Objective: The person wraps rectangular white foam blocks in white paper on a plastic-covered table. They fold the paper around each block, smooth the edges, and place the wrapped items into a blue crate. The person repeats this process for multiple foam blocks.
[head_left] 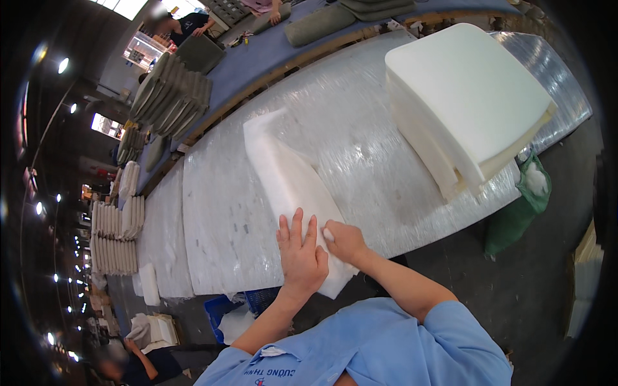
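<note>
Left hand: flat, fingers spread, palm pressed down on the near end of a white wadding sheet. Grips nothing; it only bears on the surface.

Right hand: just beside the left, loosely curled, fingertips pinched on a small tuft of white fibre at the sheet's right edge. Knuckles rest on the sheet.

Wadding sheet: lies on the plastic-covered worktable, near end hanging slightly over the table's front edge below the hands. Long axis runs from the person's body up and to the left across the table; far end lifts into a small upturned corner. Appears folded or doubled, with a raised edge along its length.

Containers: green sack hangs at the table's right front corner, mouth open, white fibre scraps showing at the top. Blue crate sits on the floor under the front edge, white material in it.

Other: stack of white foam cushions on the table's right side, well apart from the hands. Grey-green cushion covers stand stacked on the blue table beyond. Another person's hand works at that far table.
</note>
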`<state>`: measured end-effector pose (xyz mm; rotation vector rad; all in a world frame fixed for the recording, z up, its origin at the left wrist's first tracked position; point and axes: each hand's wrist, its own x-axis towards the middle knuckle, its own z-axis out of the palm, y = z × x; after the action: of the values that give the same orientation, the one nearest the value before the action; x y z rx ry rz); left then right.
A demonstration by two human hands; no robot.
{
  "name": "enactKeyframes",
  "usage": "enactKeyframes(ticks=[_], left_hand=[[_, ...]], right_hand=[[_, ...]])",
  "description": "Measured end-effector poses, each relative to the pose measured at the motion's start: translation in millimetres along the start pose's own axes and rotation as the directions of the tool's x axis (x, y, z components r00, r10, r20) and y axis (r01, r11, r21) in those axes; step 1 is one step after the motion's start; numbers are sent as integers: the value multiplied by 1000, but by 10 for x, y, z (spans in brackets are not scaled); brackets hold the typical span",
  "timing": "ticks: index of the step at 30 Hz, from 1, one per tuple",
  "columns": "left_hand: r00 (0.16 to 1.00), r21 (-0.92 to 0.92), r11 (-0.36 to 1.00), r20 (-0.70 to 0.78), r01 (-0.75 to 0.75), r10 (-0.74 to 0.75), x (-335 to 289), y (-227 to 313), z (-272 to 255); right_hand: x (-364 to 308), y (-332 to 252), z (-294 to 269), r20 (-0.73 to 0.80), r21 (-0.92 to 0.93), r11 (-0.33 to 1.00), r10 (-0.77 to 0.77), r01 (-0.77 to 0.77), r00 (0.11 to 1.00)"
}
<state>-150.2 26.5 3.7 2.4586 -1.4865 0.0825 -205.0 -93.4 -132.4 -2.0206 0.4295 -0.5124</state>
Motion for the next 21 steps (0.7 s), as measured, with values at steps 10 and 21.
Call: enactKeyframes(ticks=[10,21], left_hand=[[1000,-23,1000,-30,4,-4,-71,-123,-2],[1000,-7,1000,6,-1,1,-64,-155,-47]], right_hand=[[-163,-178,-197,91,245,969,0,-22,996],[-410,886,119,112,-140,924,372,-356,922]])
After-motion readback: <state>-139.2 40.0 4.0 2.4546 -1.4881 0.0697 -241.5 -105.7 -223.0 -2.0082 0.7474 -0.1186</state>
